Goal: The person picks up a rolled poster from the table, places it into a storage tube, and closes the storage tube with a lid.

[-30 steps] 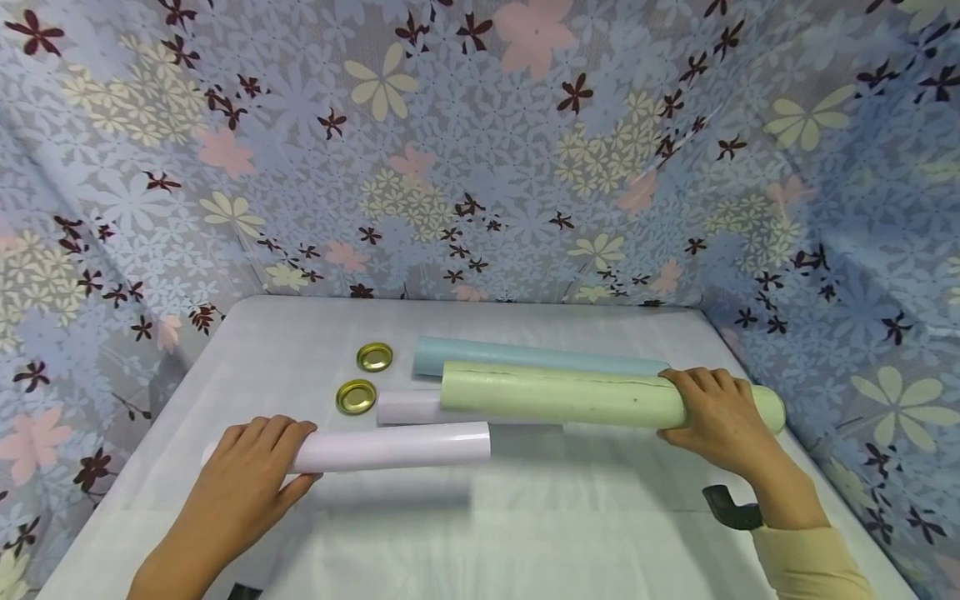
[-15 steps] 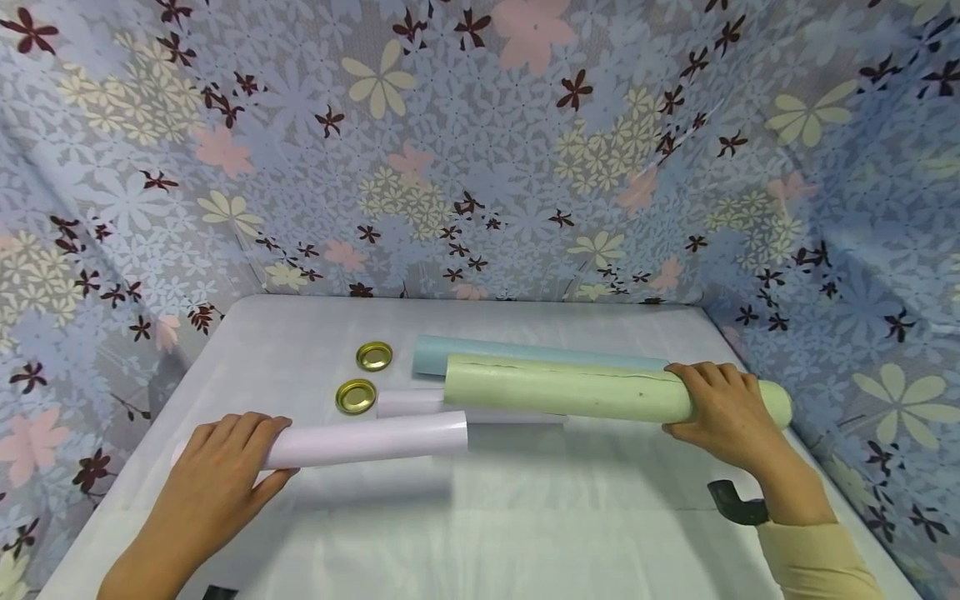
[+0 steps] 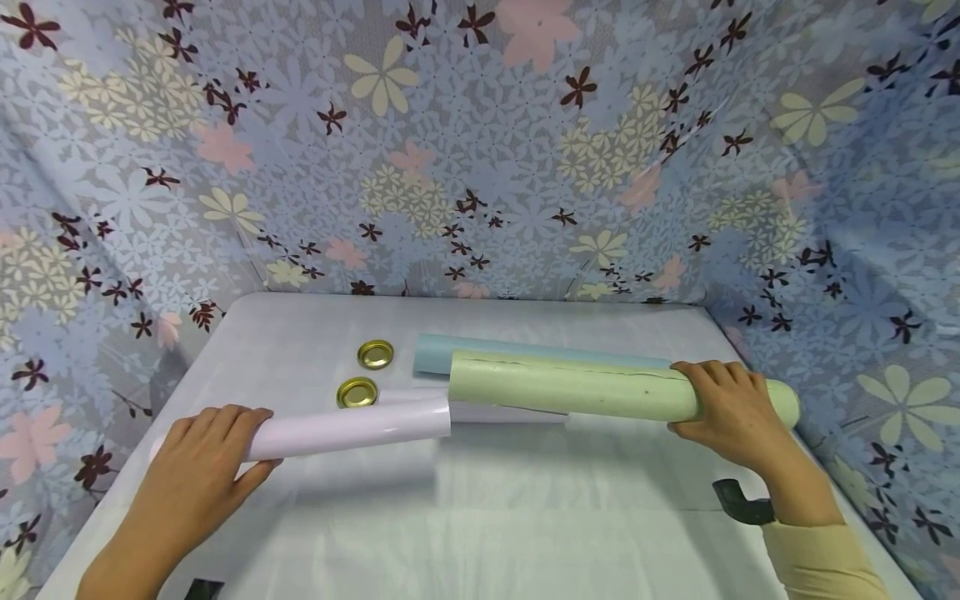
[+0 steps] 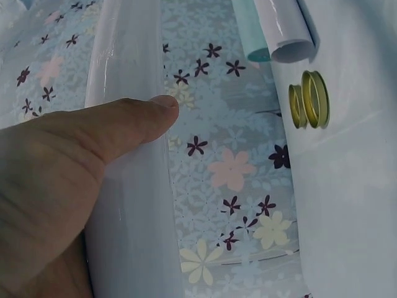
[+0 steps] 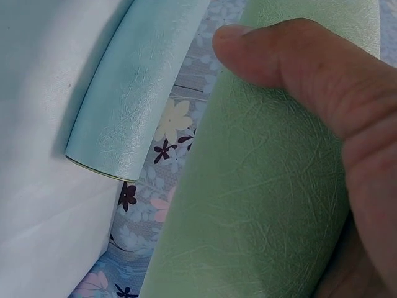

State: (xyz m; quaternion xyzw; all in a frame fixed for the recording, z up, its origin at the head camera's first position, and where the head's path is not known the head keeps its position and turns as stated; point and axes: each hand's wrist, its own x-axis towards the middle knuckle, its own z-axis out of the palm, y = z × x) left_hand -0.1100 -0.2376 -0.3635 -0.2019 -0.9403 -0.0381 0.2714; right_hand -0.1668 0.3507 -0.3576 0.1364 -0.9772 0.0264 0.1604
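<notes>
My left hand (image 3: 198,458) grips a glossy white tube (image 3: 352,432) above the table, its free end pointing right and tipped slightly upward. In the left wrist view the thumb lies across this tube (image 4: 133,205). My right hand (image 3: 731,412) holds a thicker pale green tube (image 3: 570,386) near its right end; a thin seam runs along its top. The two held ends come close together in the head view, the white one overlapping the green one's left edge. In the right wrist view, thumb and fingers wrap the textured green tube (image 5: 254,180).
A light blue tube (image 3: 438,353) lies behind the green one. Another white tube (image 3: 510,412) rests on the table, partly hidden by the held tubes. Two gold lids (image 3: 375,354) sit left of them. Floral cloth (image 3: 480,150) hangs around the white-covered table (image 3: 525,517).
The left hand has drawn the white tube left and slightly up, tilting it more. My right hand has shifted the green tube a little right and up. The resting things stay put.
</notes>
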